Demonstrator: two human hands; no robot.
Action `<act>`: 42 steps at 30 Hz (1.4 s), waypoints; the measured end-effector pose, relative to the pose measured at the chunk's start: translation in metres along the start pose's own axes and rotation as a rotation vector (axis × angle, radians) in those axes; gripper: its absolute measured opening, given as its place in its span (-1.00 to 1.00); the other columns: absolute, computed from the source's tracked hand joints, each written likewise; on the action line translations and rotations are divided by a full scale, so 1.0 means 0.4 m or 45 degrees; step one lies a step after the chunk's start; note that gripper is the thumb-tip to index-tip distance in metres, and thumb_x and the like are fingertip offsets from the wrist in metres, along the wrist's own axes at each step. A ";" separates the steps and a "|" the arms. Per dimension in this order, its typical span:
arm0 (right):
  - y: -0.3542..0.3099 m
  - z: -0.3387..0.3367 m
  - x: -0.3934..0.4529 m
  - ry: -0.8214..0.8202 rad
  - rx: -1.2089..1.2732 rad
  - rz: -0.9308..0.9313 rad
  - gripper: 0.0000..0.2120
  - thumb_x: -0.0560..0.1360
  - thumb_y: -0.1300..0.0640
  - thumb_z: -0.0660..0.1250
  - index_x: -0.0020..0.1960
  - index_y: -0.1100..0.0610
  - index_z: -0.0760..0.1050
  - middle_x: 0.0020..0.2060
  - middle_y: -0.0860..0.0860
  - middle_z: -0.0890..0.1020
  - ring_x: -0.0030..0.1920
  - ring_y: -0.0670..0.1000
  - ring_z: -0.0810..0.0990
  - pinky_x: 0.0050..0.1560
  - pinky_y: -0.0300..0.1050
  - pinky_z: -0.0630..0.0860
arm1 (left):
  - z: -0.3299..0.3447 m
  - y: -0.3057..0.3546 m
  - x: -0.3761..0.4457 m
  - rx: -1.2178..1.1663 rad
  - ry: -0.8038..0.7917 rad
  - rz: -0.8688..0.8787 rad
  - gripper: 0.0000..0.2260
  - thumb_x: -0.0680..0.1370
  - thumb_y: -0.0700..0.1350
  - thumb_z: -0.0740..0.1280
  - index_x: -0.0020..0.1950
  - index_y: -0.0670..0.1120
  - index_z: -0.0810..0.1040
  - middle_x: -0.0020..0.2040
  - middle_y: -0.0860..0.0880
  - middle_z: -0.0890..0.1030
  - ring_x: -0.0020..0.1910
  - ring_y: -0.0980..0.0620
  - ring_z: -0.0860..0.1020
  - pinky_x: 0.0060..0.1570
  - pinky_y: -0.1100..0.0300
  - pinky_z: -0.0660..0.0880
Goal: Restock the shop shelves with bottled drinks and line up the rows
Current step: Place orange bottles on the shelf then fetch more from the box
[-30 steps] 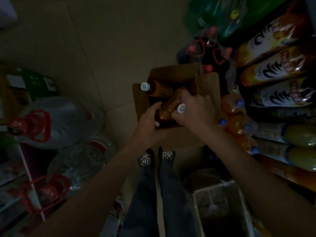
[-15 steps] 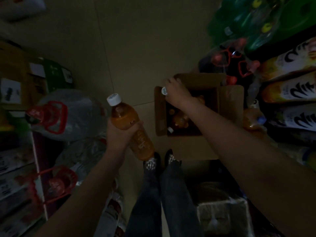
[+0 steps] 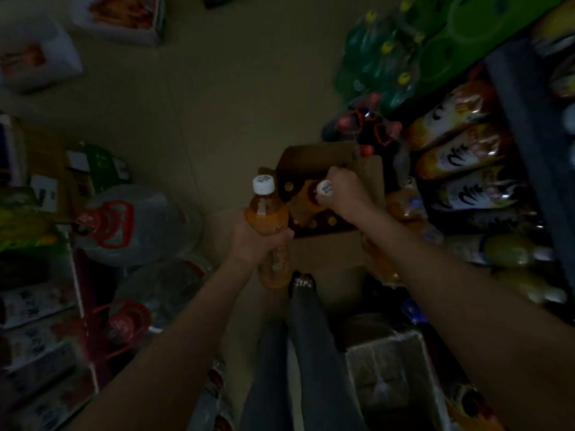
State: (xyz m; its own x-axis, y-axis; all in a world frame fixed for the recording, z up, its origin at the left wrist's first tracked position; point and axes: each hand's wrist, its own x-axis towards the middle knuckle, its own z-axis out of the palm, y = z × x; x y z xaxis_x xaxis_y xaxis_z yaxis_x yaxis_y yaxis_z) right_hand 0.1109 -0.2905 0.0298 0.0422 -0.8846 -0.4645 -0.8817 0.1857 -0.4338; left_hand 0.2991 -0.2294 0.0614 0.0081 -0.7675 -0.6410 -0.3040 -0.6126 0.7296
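My left hand (image 3: 253, 244) grips an orange drink bottle (image 3: 268, 219) with a white cap, held upright left of the open cardboard box (image 3: 314, 157) on the floor. My right hand (image 3: 345, 191) grips the neck of a second orange bottle (image 3: 306, 203) with a white cap, lifted at the box's opening. More bottle tops show dimly inside the box. Large orange-labelled bottles (image 3: 460, 157) lie in rows on the shelf to the right.
Big water jugs (image 3: 137, 225) with red handles stand on the left by a shelf of cartons. Green bottle packs (image 3: 382, 57) sit at the upper right. A wrapped case (image 3: 392, 374) lies near my feet. Tiled floor stretches ahead.
My left hand has brought its bottle back right, close to the box. My right hand has taken hold of a second bottle and is raising it out of the box.
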 end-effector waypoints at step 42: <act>0.526 -0.865 -2.397 2.861 0.358 0.771 -0.72 0.51 0.09 0.32 0.10 0.26 0.44 -0.07 0.07 0.48 -0.07 -0.05 0.42 -0.16 -0.35 0.26 | 1.125 0.717 -1.779 0.324 -1.380 1.631 -0.45 0.31 -0.16 0.54 0.17 0.04 0.34 0.09 0.07 0.49 0.14 0.08 0.45 0.11 0.20 0.35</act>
State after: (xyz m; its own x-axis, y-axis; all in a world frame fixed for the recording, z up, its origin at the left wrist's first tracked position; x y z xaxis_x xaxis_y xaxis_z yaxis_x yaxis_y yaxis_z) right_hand -0.2776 0.4487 0.6513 -0.6615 0.3957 0.6371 -0.5216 0.3677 -0.7699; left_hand -0.2226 0.2261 0.6195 -0.9206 -0.1718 0.3507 0.2669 0.3788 0.8862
